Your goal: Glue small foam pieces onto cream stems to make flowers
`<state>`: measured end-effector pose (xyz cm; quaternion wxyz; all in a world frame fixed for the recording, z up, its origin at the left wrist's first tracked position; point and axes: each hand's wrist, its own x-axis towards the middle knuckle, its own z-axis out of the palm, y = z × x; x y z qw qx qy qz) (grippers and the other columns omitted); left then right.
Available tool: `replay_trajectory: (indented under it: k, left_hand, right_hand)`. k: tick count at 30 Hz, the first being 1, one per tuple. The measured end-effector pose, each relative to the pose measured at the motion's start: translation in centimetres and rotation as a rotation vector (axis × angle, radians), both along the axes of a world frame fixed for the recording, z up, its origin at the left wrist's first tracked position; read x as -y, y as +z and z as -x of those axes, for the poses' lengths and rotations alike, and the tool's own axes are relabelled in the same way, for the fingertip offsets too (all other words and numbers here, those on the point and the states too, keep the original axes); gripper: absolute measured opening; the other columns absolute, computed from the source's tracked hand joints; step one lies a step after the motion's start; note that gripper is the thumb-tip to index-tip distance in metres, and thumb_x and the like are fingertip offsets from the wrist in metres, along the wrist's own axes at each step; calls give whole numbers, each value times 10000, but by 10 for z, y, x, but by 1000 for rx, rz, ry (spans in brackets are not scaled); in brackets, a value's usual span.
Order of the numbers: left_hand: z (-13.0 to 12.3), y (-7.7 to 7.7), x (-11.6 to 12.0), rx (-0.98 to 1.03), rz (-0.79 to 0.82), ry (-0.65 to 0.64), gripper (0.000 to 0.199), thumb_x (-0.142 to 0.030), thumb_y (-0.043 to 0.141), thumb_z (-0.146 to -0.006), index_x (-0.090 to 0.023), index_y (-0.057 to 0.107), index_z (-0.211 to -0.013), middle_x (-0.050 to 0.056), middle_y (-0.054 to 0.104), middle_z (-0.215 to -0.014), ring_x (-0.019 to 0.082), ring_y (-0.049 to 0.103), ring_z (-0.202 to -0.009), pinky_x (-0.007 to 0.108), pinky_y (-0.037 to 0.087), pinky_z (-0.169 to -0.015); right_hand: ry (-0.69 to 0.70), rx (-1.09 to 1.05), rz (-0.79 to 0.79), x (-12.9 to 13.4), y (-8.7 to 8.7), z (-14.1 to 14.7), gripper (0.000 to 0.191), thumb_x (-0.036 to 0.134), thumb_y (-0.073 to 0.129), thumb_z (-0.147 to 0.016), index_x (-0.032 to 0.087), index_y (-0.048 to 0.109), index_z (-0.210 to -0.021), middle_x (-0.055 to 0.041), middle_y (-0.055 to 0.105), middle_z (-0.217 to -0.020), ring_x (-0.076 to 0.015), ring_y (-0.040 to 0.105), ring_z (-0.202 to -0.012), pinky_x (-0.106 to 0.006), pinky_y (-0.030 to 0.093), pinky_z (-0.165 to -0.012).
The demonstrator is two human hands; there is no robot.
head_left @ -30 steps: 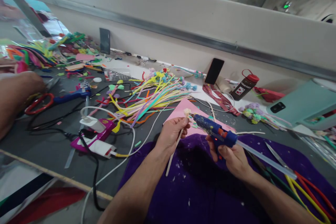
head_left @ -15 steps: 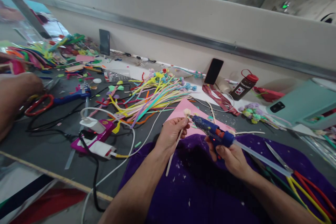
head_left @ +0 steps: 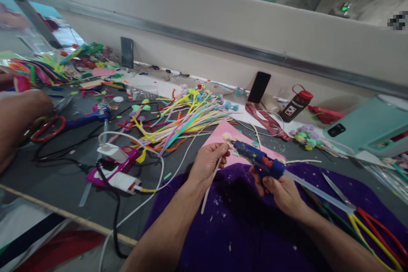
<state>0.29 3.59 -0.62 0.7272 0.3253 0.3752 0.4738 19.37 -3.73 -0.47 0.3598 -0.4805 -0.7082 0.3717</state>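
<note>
A pale partition [head_left: 197, 8] with a metal rail [head_left: 207, 41] backs the dark-grey table [head_left: 60, 178].

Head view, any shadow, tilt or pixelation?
In the head view, deep shadow darkens the purple cloth below the blue glue gun; in the head view, the metal rail slopes down rightward; in the head view, a pixelated patch sits at upper right.

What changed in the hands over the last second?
The right hand shifted the blue plastic glue gun slightly left, toward the small rounded cream tuft. Nothing was newly grasped or released. The left hand stayed put, pinching the thin cream stem.
</note>
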Motion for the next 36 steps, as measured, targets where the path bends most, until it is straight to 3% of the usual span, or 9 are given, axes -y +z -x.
replay_trajectory:
  k: [9, 13, 18, 23, 29, 32, 36]
  left_hand:
    - [1, -2, -1, -19, -8, 10, 302, -389, 714, -598, -119, 586, -632, 2, 559, -567, 41, 411, -416, 180, 258, -395]
    - [1, -2, -2, -33, -15, 17, 302, -387, 721, -586, -117, 593, -633, 10, 571, -583, 37, 416, -420, 179, 268, -399]
    - [1, -2, -1, -33, -29, 10, 293, -383, 714, -597, -119, 592, -621, 6, 571, -575, 32, 413, -411, 178, 256, -394]
    - [1, 0, -1, -58, -30, 4, 297, -385, 710, -603, -116, 586, -617, 11, 566, -558, 34, 411, -404, 175, 251, -387]
    - [1, 0, -1, -82, -30, 3, 284, -376, 697, -626, -116, 583, -616, 6, 558, -534, 30, 401, -391, 173, 255, -385]
    - [2, 0, -2, -68, -8, 14, 276, -360, 709, -612, -113, 586, -626, 3, 561, -543, 29, 405, -394, 170, 258, -381]
    - [8, 2, -5, 5, 10, 57, 269, -331, 722, -591, -109, 574, -615, -8, 553, -550, 30, 428, -418, 159, 291, -390]
  right_hand:
    - [-4, 51, 23, 2, -2, -1, 406, 378, 336, -891, 155, 532, -614, -26, 534, -615, -119, 469, -549, -243, 356, -517]
    - [-15, 10, 12, 1, -1, 0, 361, 367, 335, -889, 149, 579, -737, -16, 528, -579, -127, 469, -532, -250, 366, -520]
    - [-21, 0, 22, 0, 1, 0, 405, 382, 377, -871, 154, 529, -573, -28, 540, -605, -121, 472, -544, -243, 368, -531]
    - [-7, -1, 6, 0, 4, 1, 378, 365, 349, -884, 151, 551, -647, -15, 522, -578, -120, 468, -540, -249, 369, -547]
    - [-8, -6, 6, -1, 5, 1, 392, 368, 366, -873, 154, 505, -576, -20, 519, -585, -114, 467, -531, -246, 369, -535]
    - [-6, -34, 13, 1, 11, -1, 303, 359, 395, -848, 154, 538, -678, -12, 509, -578, -112, 452, -489, -242, 357, -485]
    - [-43, 125, -181, 5, 21, -9, 195, 331, 510, -776, 171, 537, -883, -25, 545, -709, -145, 498, -602, -254, 397, -544]
